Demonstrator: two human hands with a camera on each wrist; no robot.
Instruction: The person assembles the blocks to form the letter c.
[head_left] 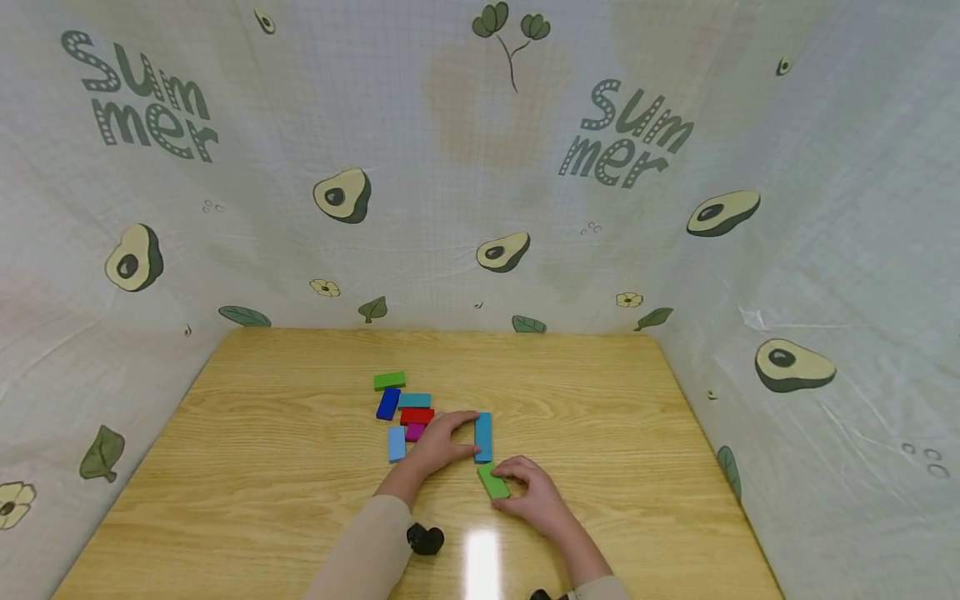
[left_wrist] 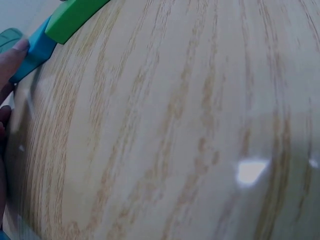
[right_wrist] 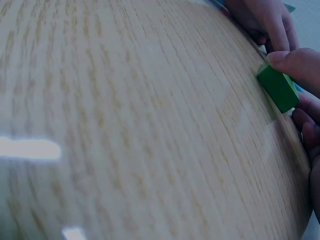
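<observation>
On the table point(head_left: 615, 425), left hand point(head_left: 437, 447) pinches blue block point(head_left: 483, 438) by its ends; right hand point(head_left: 538, 498) pinches green block point(head_left: 492, 481).

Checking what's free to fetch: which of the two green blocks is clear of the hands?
The far green block, just behind the dark blue block; the other green block is pinched by the right hand.

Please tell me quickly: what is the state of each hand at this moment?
Left hand: pinching the long blue block near its ends.
Right hand: pinching a green block.
</observation>
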